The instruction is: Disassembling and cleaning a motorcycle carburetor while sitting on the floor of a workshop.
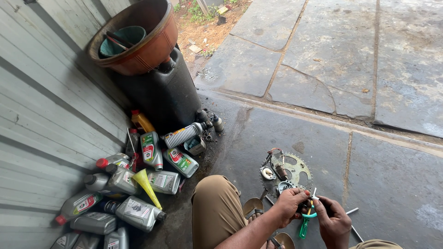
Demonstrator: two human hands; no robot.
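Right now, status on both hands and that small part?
Left hand and right hand pinch a small white part together. Green-handled pliers hang below. Sprocket lies just beyond.

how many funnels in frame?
1: a yellow funnel lying on the pile of grey oil bottles by the metal wall. Others may be hidden underneath.

Both hands grip green-handled pliers beside a sprocket.
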